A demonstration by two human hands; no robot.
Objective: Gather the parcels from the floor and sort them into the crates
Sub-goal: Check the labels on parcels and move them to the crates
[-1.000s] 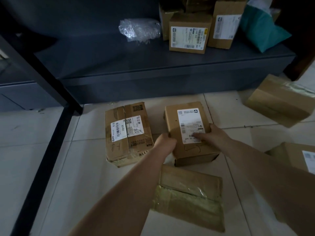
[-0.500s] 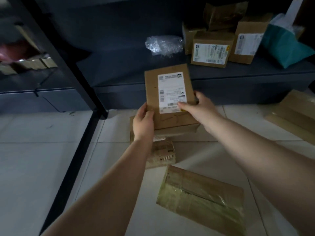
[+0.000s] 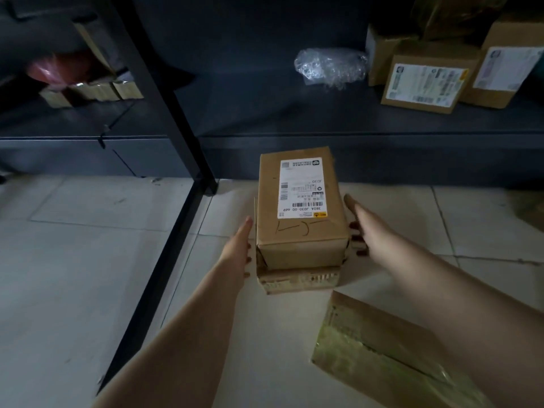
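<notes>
The labelled box (image 3: 298, 207) was up in the air between both hands a moment ago; now it sits on top of the second box (image 3: 300, 279) on the floor, so the two make a small stack. The stack stands close to the front edge of the low dark shelf (image 3: 265, 119), just beside the black post (image 3: 164, 98).

The left hand (image 3: 235, 254) is at the left side of the stack with its fingers tucked down toward the lower box. The right hand (image 3: 360, 231) is at the right side, fingers bent in against the cardboard. The hands are apart, one on each side, and it is hard to tell whether they are squeezing yet or only touching.

Stacking the boxes likely lets the person carry two in one trip. The hands are low so they can lift from the bottom box.

A taped flat parcel (image 3: 379, 351) lies on the floor nearer the person. More boxes (image 3: 424, 81) and a bubble wrap bundle (image 3: 329, 67) sit on the shelf. No crates are in sight.
</notes>
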